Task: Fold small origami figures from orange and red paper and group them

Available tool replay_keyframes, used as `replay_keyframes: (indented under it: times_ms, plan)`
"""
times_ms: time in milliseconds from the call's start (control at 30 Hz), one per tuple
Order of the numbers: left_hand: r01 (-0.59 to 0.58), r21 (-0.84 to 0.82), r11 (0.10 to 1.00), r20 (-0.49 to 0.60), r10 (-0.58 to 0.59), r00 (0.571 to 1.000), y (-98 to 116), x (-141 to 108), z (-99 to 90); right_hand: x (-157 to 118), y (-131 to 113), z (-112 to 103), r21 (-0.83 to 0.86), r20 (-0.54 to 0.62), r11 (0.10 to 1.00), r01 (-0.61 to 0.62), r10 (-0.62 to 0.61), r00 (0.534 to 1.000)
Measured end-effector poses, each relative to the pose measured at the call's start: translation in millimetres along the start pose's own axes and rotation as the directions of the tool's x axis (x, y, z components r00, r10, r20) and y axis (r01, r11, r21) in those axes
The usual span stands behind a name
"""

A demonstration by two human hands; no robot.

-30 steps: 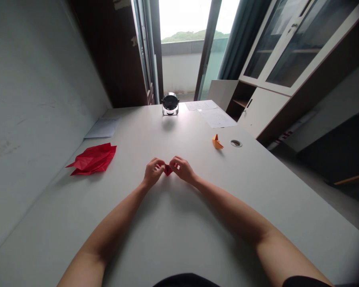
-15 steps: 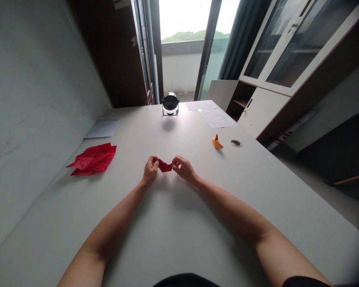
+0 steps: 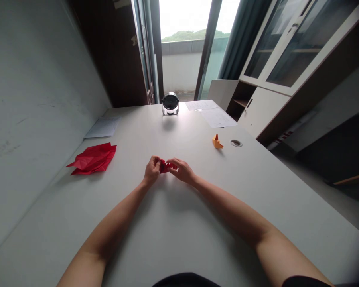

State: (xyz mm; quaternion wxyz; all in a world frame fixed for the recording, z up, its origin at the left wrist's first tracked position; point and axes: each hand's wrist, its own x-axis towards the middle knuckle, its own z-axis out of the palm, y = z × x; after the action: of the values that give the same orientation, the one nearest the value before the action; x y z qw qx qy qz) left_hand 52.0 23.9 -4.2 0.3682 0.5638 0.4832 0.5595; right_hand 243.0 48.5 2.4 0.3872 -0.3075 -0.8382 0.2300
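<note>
A small piece of folded red paper [image 3: 164,166] is between my hands, just above the middle of the white table [image 3: 173,223]. My left hand [image 3: 152,169] pinches its left end between thumb and fingers. My right hand [image 3: 181,170] is at its right side with the fingers curved and parted over it, the thumb below; the fingers hide part of the paper. Larger crumpled sheets of red paper [image 3: 94,159] lie on the left of the table. An orange folded paper figure [image 3: 217,142] stands to the right.
A round black and silver device [image 3: 170,103] stands at the table's far edge. White papers [image 3: 217,117] lie at the back right, another sheet [image 3: 102,127] at the back left. A cable hole [image 3: 236,143] is near the right edge. A wall borders the left side.
My right hand has loosened its pinch on the paper's right end and its fingers have moved left over it. My left hand keeps its hold, and the red piece looks turned.
</note>
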Motion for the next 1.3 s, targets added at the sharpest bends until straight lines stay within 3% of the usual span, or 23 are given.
replay_keyframes:
  times_ms: [233,533,667,800,967,1067,1300]
  plan:
    - [0.010,0.083,0.997,-0.004,-0.010,1.000,4.5,-2.8,0.7,0.7,1.4,0.1,-0.007,0.006,1.000,-0.020,0.020,1.000]
    - [0.126,-0.210,0.970,0.034,-0.122,0.992,2.3,-1.1,1.8,-1.9,6.4,2.6,-0.038,0.086,0.999,-0.011,0.014,0.996]
    - [0.167,-0.256,0.952,0.069,-0.154,0.986,2.2,-0.5,2.9,-2.3,9.1,3.4,-0.077,0.106,0.997,-0.020,0.028,0.994]
    - [0.107,-0.219,0.970,0.038,-0.101,0.994,2.8,1.9,1.2,-1.1,10.7,1.6,-0.058,0.083,0.997,-0.044,0.049,0.995]
    - [0.080,-0.071,0.994,0.122,-0.071,0.990,1.0,5.5,-6.4,0.5,12.7,0.7,-0.015,0.025,0.994,-0.104,0.105,0.994]
    - [0.051,0.013,0.999,0.113,-0.052,0.992,-1.2,7.3,-11.0,0.8,14.1,-0.5,0.002,-0.020,0.993,-0.120,0.120,0.993]
    - [0.066,0.023,0.998,0.129,-0.068,0.989,-3.0,9.9,-18.8,2.0,13.7,-5.1,0.015,-0.085,0.992,-0.122,0.123,0.989]
